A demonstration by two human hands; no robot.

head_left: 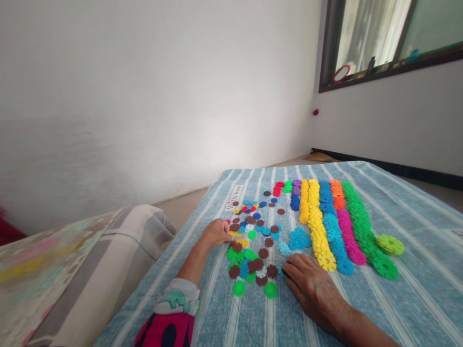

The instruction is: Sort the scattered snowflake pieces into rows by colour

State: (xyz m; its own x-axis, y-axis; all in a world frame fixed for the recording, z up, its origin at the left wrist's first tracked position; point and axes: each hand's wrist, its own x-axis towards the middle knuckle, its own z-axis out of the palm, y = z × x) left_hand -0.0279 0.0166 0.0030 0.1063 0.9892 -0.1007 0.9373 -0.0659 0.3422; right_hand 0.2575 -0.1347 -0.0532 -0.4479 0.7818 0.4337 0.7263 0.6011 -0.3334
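Note:
Notched plastic discs of many colours lie in a loose pile (256, 264) on a blue striped cloth (249, 327). My left hand (216, 233) is at the pile's left edge, fingers curled in a pinch beside yellow discs (242, 243); what they hold, if anything, is hidden. On the pile's right side, my right hand (314, 284) rests low with its fingers together, the fingertips closed over a light-blue disc (281, 271) that shows only partly. Just beyond it are a pale-blue disc (284, 249) and a small cluster of blue discs (299, 239).
Overlapping discs form rows by colour on the right: yellow (318, 226), blue (332, 226), magenta (350, 236) and green (358, 221). Lime discs (390, 245) lie near the green row. A covered bed or seat (119, 270) stands left; a white wall (162, 96) rises behind.

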